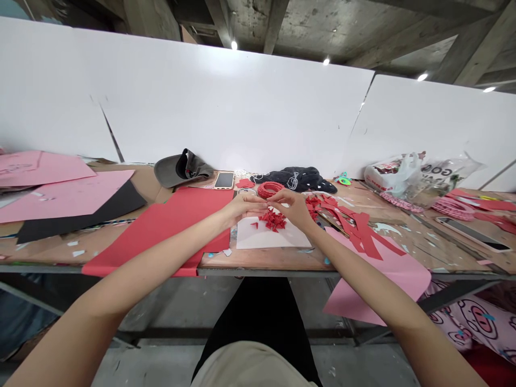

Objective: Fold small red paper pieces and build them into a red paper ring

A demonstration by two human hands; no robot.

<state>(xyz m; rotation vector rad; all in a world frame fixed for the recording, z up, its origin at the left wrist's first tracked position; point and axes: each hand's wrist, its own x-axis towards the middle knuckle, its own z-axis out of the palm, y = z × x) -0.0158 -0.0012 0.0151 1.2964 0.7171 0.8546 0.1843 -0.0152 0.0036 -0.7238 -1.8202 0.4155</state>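
Both hands meet above a white sheet [253, 239] that bears a small heap of red paper pieces [274, 221]. The fingers of my left hand [246, 207] are pinched together, and what they hold is too small to make out. My right hand [292, 206] is closed in a similar pinch, its fingertips close to those of the left; its contents are also hidden. Just behind the fingertips lies a red coiled ring [269, 188]. More red pieces and red paper strips [365, 234] lie to the right of my right hand.
Large red sheets [161, 228] lie at left, a pink sheet [387, 274] overhangs the front edge at right. Behind are a cap [177, 169], a phone [224, 180] and dark cloth [298, 178]. Plastic bags [395, 173] and another phone [473, 234] are farther right.
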